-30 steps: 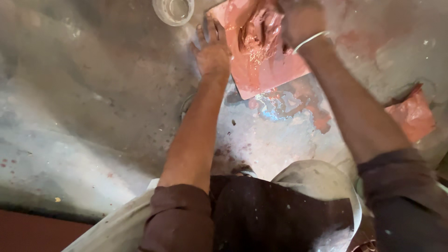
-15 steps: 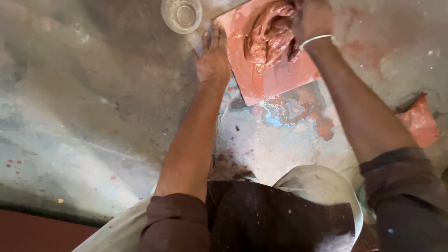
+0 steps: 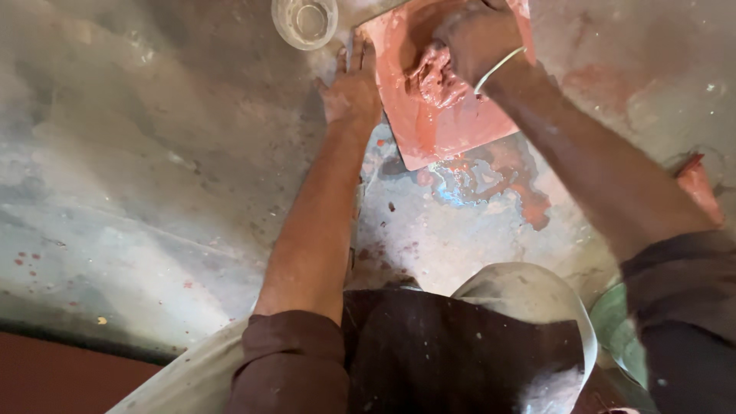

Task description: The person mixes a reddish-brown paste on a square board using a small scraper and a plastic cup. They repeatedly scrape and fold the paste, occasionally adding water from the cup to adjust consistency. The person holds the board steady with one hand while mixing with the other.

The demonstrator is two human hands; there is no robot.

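Right hand [image 3: 477, 37] presses clay lump [image 3: 435, 77] beside clear bowl [image 3: 304, 21].

We see soft, warm daylight falling from the upper right, leaving the concrete floor [image 3: 153, 192] unevenly lit: pale in the middle, dim toward the lower left corner. Wet patches near the red slab [image 3: 452, 123] give off a bluish glare. The right hand [image 3: 475, 38] is slightly smeared by motion (its fingers hard to separate). Our view is soft overall, with dark, underexposed clothing at the bottom edge.
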